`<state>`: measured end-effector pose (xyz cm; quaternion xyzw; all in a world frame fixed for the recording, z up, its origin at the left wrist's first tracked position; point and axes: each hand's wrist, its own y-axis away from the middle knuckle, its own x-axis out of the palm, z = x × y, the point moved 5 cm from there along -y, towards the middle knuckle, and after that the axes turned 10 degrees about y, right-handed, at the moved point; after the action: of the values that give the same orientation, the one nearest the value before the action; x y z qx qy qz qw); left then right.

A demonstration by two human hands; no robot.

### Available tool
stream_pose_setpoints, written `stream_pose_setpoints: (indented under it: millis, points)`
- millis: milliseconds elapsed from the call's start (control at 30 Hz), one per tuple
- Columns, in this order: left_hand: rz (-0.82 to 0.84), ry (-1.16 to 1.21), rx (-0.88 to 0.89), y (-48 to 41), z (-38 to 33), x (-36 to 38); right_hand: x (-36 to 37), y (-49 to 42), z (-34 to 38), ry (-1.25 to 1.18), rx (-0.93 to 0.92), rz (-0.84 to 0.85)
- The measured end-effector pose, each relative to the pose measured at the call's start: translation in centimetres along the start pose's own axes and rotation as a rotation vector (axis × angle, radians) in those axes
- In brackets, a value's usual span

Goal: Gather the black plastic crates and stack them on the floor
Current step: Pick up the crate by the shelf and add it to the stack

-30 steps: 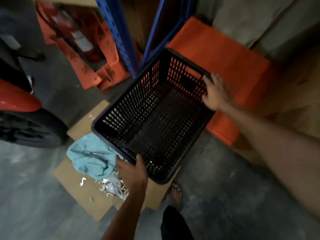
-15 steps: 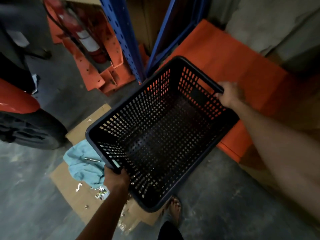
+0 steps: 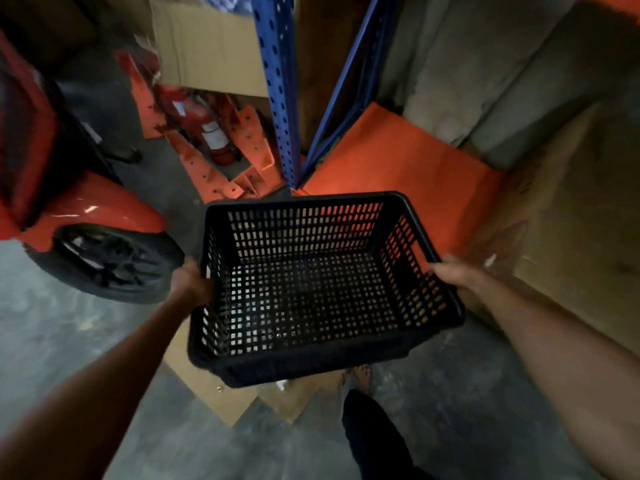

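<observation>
Head view looks down on a grey concrete floor (image 3: 62,341) with flattened cardboard (image 3: 221,393) lying on it under the middle of the frame. At the floor's left edge stands a red vehicle (image 3: 86,206) with a black wheel (image 3: 110,263); toward the far side rise blue perforated rack posts (image 3: 280,98), with an orange sheet (image 3: 398,161) spread at their foot and a red fire extinguisher (image 3: 204,129) lying among orange brackets.

One black plastic crate (image 3: 311,289), open side up and empty, is held above the cardboard, its long sides running left to right. It sits between the two hands, each at a short end. Both forearms reach forward from the near corners of the frame. Left hand (image 3: 192,284) is closed round the crate's left rim, fingers wrapped over the edge. Right hand (image 3: 453,271) grips the right rim likewise. A sandalled foot (image 3: 356,375) shows just below the crate's near wall.
</observation>
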<state>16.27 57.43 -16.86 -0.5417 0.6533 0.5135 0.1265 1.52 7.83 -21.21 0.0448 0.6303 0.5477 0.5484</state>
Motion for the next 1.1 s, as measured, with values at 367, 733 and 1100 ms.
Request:
stream_pose_setpoints:
  millis: [367,733,1100]
  points:
    - [-0.042,-0.208,0.564,19.5,-3.4,-27.2,-2.4,41.0,5.6,0.086,-0.117,-0.406]
    - [0.052,-0.220,0.923,52.1,-19.3,-50.7,-18.8,88.3,2.0,0.128,0.003,-0.789]
    - [-0.109,0.094,1.315,85.2,-24.5,-53.4,-21.7,120.5,-15.6,0.124,0.207,-1.260]
